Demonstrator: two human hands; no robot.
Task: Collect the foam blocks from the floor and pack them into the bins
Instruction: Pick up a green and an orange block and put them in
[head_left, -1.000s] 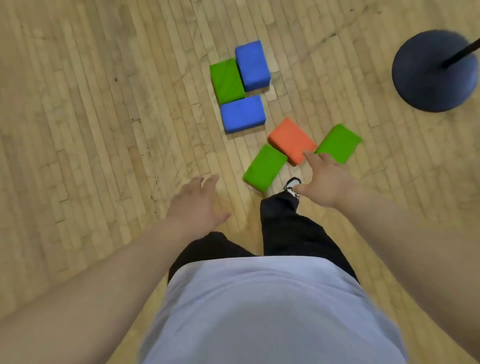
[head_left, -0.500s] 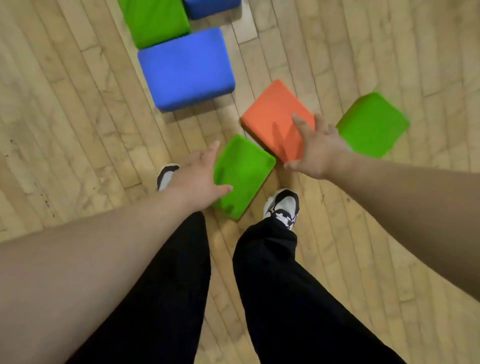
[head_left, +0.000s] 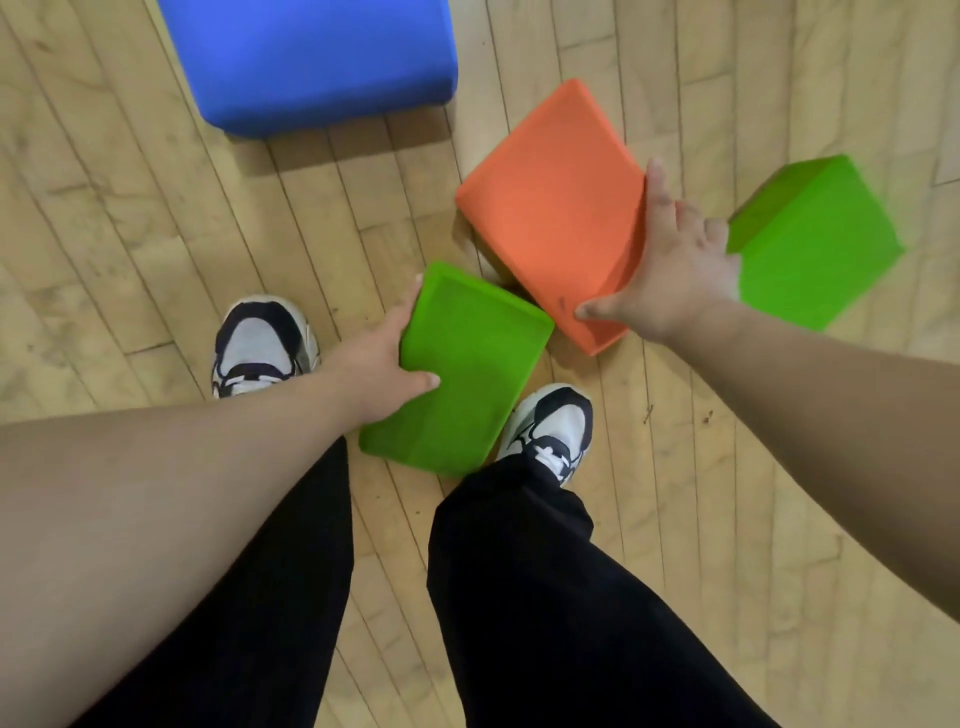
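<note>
On the floor (head_left: 156, 234), left grip (head_left: 374, 364) clasps near green block (head_left: 472, 374), right grip (head_left: 675, 280) clasps orange block (head_left: 550, 208); one far green block (head_left: 815, 244), one blue block (head_left: 311, 57).

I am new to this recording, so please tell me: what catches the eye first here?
The left hand grips the near green block between the shoes; the right hand grips the orange block beyond it. A large blue block fills the top, a second green block lies far right.
</note>
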